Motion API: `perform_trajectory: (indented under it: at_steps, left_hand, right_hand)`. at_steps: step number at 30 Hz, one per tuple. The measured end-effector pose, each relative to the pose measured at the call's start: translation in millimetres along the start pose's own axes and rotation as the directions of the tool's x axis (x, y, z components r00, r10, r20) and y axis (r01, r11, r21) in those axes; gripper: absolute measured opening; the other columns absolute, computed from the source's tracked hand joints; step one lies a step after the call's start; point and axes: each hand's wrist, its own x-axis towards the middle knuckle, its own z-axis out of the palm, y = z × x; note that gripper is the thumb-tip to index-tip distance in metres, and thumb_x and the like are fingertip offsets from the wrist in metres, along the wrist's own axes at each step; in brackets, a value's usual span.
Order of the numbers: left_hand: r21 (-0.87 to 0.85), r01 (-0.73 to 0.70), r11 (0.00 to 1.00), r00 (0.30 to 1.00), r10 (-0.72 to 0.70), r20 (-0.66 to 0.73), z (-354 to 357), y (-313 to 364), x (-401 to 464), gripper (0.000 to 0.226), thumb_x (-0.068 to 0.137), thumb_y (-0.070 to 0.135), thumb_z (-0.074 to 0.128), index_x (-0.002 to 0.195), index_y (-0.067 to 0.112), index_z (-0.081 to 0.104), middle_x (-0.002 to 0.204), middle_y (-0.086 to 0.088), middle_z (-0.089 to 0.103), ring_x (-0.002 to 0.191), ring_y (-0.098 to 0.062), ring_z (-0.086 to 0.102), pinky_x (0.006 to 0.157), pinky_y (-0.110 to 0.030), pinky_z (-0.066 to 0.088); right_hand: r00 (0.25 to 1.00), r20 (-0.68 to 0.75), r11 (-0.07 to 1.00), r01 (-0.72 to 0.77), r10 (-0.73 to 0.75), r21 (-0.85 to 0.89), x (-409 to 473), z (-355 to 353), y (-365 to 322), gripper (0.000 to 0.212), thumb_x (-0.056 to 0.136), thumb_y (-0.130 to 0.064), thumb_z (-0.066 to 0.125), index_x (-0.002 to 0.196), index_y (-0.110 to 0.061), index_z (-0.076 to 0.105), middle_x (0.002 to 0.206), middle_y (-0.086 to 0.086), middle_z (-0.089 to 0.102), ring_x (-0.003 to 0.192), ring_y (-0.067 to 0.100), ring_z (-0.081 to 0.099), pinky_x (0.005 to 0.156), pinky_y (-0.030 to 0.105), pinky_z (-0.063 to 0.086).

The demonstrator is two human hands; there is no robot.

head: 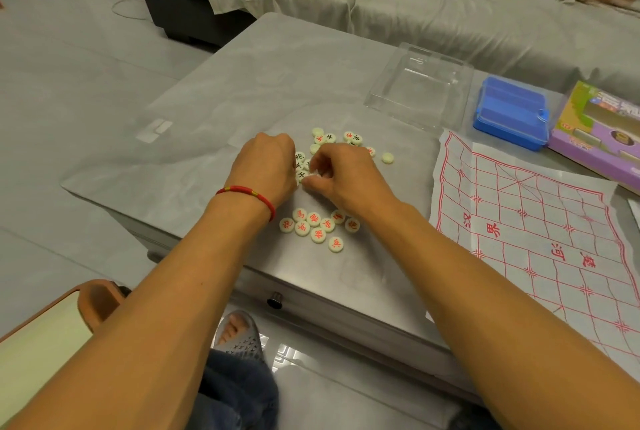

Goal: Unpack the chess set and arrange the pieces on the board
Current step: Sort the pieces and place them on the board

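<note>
Head view: looks down over both bare forearms onto a grey, marbled low table (214,111) with a small dark knob on its near edge.
Left hand (266,166): at the centre of the picture, knuckles up, fingers curled down into the pile of pieces; whether they grip one I cannot tell, as the fingertips are hidden. A red cord bracelet with gold beads (247,194) circles the wrist.
Right hand (341,175): just beside the left one, at its 3 o'clock, thumb and forefinger pinching a cream round chess piece (313,176) low over the table.
Far heap of cream round pieces (349,142): loose on the table at 12 to 1 o'clock from the hands, some with black characters, some with red, some blank side up; one piece (388,158) lies slightly apart at 3 o'clock of the heap.
Near group of red-lettered cream pieces (317,227): at 6 o'clock from the hands, lying flat, red characters up, close together and partly touching.
White paper board with red grid lines (540,232): spread on the table at 3 to 4 o'clock from the hands, creased; no pieces on it.
Clear plastic lid (420,86): at 1 o'clock, lying on the table beyond the board.
Blue plastic tray (510,112): at 2 o'clock, right of the lid.
Purple and green printed box (595,131): at the right edge, just beside the tray.
Sofa under a pale cloth cover (433,3): beyond the table, at 12 o'clock.
</note>
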Motion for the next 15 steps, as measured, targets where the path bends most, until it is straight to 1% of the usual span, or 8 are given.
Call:
perform_trajectory:
  at_steps: [2, 3, 5, 7, 9, 12, 15]
  left_hand:
    - [-0.019, 0.003, 1.000, 1.000, -0.004, -0.003, -1, -1, -1, 0.016, 0.084, 0.011, 0.062, 0.097, 0.015, 0.070, 0.093, -0.012, 0.066, 0.087, -0.034, 0.062, 0.071, -0.037, 0.053]
    - [-0.027, 0.002, 1.000, 1.000, -0.002, 0.009, -2, -2, -2, 0.015, 0.084, 0.011, 0.062, 0.095, 0.016, 0.070, 0.093, -0.011, 0.066, 0.087, -0.033, 0.062, 0.069, -0.036, 0.052]
    - [-0.050, -0.006, 0.999, 0.999, 0.009, 0.050, -3, -3, -5, 0.012, 0.084, 0.014, 0.064, 0.094, 0.019, 0.069, 0.092, -0.008, 0.066, 0.087, -0.031, 0.063, 0.067, -0.033, 0.050]
    - [-0.073, -0.017, 0.997, 0.996, 0.023, 0.082, -3, -4, -6, 0.011, 0.086, 0.017, 0.066, 0.096, 0.020, 0.069, 0.093, -0.007, 0.066, 0.087, -0.029, 0.063, 0.068, -0.031, 0.050]
    - [-0.085, -0.023, 0.996, 0.996, 0.030, 0.078, -2, -5, -5, 0.012, 0.086, 0.015, 0.066, 0.096, 0.021, 0.069, 0.094, -0.007, 0.066, 0.086, -0.028, 0.063, 0.069, -0.032, 0.052]
    - [-0.096, -0.021, 0.995, 0.999, 0.024, 0.039, -2, -5, -1, 0.013, 0.084, 0.012, 0.068, 0.093, 0.022, 0.069, 0.095, -0.008, 0.066, 0.085, -0.029, 0.063, 0.071, -0.034, 0.054]
    - [-0.127, -0.013, 0.992, 1.000, 0.011, -0.015, -3, -4, 1, 0.016, 0.083, 0.013, 0.067, 0.096, 0.023, 0.068, 0.096, -0.008, 0.065, 0.084, -0.030, 0.062, 0.069, -0.034, 0.053]
  right_hand:
    - [0.995, -0.086, 0.999, -0.045, 0.042, -0.023, 4, -9, 9, 0.004, 0.087, -0.019, 0.069, 0.087, -0.015, 0.067, 0.085, -0.001, 0.064, 0.079, 0.015, 0.059, 0.072, 0.032, 0.053]
    - [0.988, -0.134, 0.995, -0.081, 0.073, -0.056, 8, -14, 16, 0.002, 0.089, -0.017, 0.066, 0.089, -0.015, 0.067, 0.089, 0.000, 0.063, 0.082, 0.017, 0.059, 0.074, 0.033, 0.052]
    - [0.976, -0.187, 0.980, -0.142, 0.114, -0.141, 18, -26, 34, 0.010, 0.092, -0.017, 0.065, 0.102, -0.016, 0.066, 0.102, 0.003, 0.061, 0.093, 0.022, 0.058, 0.080, 0.035, 0.051]
    - [0.978, -0.154, 0.963, -0.169, 0.138, -0.212, 29, -35, 47, 0.024, 0.092, -0.019, 0.067, 0.116, -0.018, 0.064, 0.114, 0.006, 0.058, 0.105, 0.026, 0.055, 0.088, 0.038, 0.050]
    - [0.988, -0.077, 0.963, -0.146, 0.132, -0.228, 36, -39, 50, 0.033, 0.091, -0.020, 0.070, 0.123, -0.022, 0.064, 0.118, 0.007, 0.059, 0.109, 0.027, 0.055, 0.089, 0.038, 0.050]
    - [0.995, 0.029, 0.961, -0.084, 0.095, -0.262, 43, -40, 49, 0.032, 0.089, -0.017, 0.072, 0.120, -0.025, 0.068, 0.112, 0.005, 0.064, 0.101, 0.025, 0.059, 0.083, 0.037, 0.052]
    - [0.993, 0.050, 0.958, -0.086, 0.104, -0.274, 48, -39, 48, 0.020, 0.089, -0.015, 0.070, 0.108, -0.022, 0.070, 0.099, 0.004, 0.068, 0.089, 0.023, 0.065, 0.081, 0.038, 0.056]
